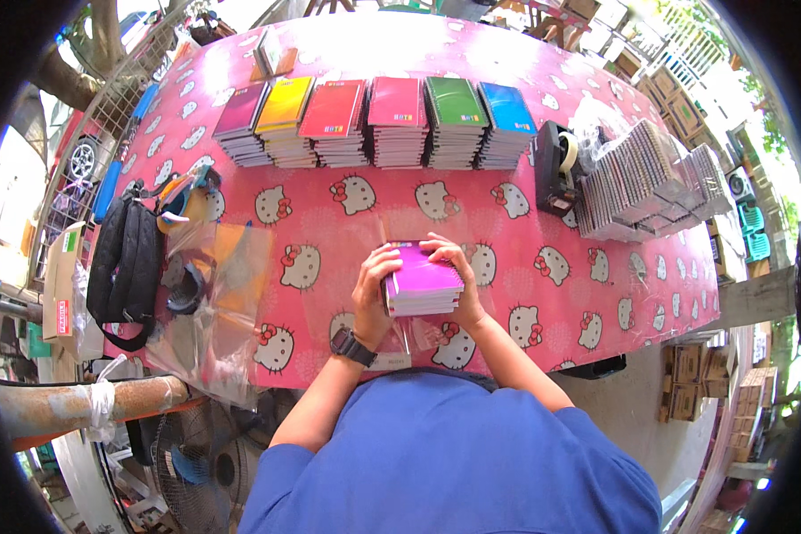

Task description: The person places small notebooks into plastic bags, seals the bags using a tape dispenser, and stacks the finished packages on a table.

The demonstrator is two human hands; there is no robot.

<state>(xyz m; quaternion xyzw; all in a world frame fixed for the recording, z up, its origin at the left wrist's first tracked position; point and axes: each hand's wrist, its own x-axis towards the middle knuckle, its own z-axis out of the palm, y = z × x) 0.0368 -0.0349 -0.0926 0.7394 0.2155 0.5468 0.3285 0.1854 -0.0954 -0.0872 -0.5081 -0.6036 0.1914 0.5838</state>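
Observation:
A short stack of notebooks [424, 289] with a purple cover on top lies in front of me at the near middle of the table. My left hand [376, 289] wraps round its left side, fingers bent over the top edge. From the other side my right hand [458, 276] grips the stack, its fingertips on the purple cover. What looks like a clear plastic sheet or bag lies under and around the stack. Farther back stands a row of spiral notebook piles, among them a yellow pile [285, 102], a green pile [457, 107] and a blue pile [507, 111].
A black tape dispenser [556, 169] stands at the right, beside plastic-wrapped notebook bundles [641, 182]. At the left lie a black bag [125, 262] and clear plastic bags [227, 307]. The pink patterned tablecloth [329, 240] covers the table. A fan [200, 458] stands below, left.

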